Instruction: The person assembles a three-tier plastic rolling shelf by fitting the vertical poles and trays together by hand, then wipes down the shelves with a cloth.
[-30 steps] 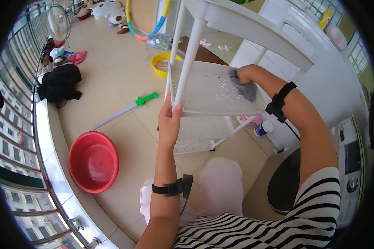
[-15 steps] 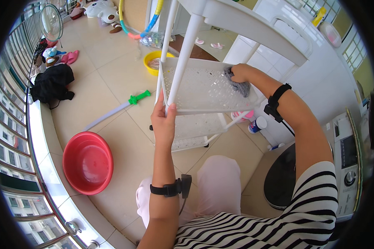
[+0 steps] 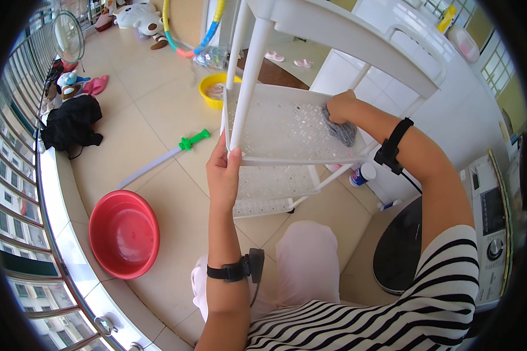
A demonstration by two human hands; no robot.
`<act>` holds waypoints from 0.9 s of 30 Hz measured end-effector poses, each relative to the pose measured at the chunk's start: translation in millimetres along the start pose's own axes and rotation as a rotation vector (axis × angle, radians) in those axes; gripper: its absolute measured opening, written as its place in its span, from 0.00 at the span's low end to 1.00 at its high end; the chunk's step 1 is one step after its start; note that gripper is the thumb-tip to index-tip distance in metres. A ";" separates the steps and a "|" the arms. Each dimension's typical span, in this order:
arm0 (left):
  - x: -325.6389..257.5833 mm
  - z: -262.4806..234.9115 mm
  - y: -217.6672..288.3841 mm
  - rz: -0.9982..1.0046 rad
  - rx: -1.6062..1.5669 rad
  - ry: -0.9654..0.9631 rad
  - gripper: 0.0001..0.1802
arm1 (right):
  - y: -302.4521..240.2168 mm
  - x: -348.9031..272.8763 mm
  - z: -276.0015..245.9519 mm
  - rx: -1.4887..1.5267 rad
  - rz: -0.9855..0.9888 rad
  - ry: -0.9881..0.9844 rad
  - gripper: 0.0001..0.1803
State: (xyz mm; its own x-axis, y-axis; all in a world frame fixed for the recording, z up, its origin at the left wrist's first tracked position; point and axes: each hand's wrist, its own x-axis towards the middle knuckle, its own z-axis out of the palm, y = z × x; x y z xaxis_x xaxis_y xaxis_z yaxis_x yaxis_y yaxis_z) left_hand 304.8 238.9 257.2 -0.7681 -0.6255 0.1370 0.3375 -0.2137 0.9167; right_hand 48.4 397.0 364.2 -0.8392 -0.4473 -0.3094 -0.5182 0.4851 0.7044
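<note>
Beige tiled floor [image 3: 158, 105] of a balcony-like space, railing along the person's left side; white plastic shelf rack [image 3: 287, 126] stands in the middle of view, several perforated tiers on white posts, directly in front of the seated person; left hand [image 3: 223, 175] wraps the near-left corner of the middle tier, fingers curled round the edge beside the post — closed on the rack; right hand [image 3: 341, 107] sits on top of the same tier toward its far-right side, fingers bunched tight on a grey cloth [image 3: 342, 131] pressed flat against the perforated surface; black bands with small units on both wrists; striped sleeve on the right arm, pale trousers below.

Around it: red basin [image 3: 123, 234] on the floor near the railing, well left of the left forearm; yellow bowl [image 3: 215, 90] just behind the rack's left post; green-handled toy sword [image 3: 161, 158] lying flat between the basin and the rack; black bag [image 3: 70, 123] by the railing; pink slippers [image 3: 96, 85] near it; small fan [image 3: 68, 36] at the far left; multicoloured hoop [image 3: 187, 41] leaning at the back — stuffed toy [image 3: 136, 14] beside it; white washing machine [image 3: 492, 216] at the right edge; small white bottle [image 3: 363, 174] on the floor under the rack's right side.
</note>
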 end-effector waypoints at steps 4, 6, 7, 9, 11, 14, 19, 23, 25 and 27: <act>0.9 4.7 -5.1 0.060 -0.029 0.066 0.26 | -1.7 -1.3 11.0 0.022 -0.043 0.081 0.16; 3.9 3.9 -7.5 0.099 -0.064 0.141 0.24 | -2.5 -5.3 14.1 -0.012 -0.061 0.171 0.16; 5.9 2.6 -10.4 0.099 -0.067 0.139 0.24 | -6.0 -11.6 10.2 0.002 -0.109 0.109 0.17; 10.7 -1.1 -14.4 0.120 -0.048 0.193 0.22 | -10.1 -13.6 0.6 0.012 -0.155 0.048 0.17; 15.5 -5.1 -14.1 0.089 -0.044 0.170 0.22 | -8.6 -15.2 -6.1 0.186 -0.531 -0.201 0.19; 24.9 -10.6 -10.4 0.093 -0.042 0.128 0.23 | -4.4 -19.9 -27.6 0.548 -0.677 -0.207 0.19; 32.1 -13.1 -4.0 0.169 0.017 0.296 0.22 | -11.2 -68.2 -75.9 1.374 -0.445 0.016 0.12; 13.0 10.9 17.2 0.783 0.455 0.780 0.07 | -5.5 -73.9 -59.4 0.895 -0.386 0.954 0.15; -6.2 34.9 23.3 0.460 0.301 0.156 0.12 | -3.9 -78.6 -45.3 0.717 -0.369 1.254 0.15; -18.3 60.5 26.3 -0.129 0.271 -0.399 0.21 | -1.2 -82.2 -34.3 0.492 -0.486 0.482 0.12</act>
State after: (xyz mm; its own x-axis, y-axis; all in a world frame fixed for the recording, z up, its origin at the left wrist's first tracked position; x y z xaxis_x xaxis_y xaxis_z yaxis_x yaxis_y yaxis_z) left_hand 294.8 290.1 301.5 -0.9603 -0.2601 0.1006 0.1134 -0.0343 0.9930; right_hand 123.6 407.5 410.7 -0.3994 -0.9088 -0.1208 -0.9103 0.3774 0.1702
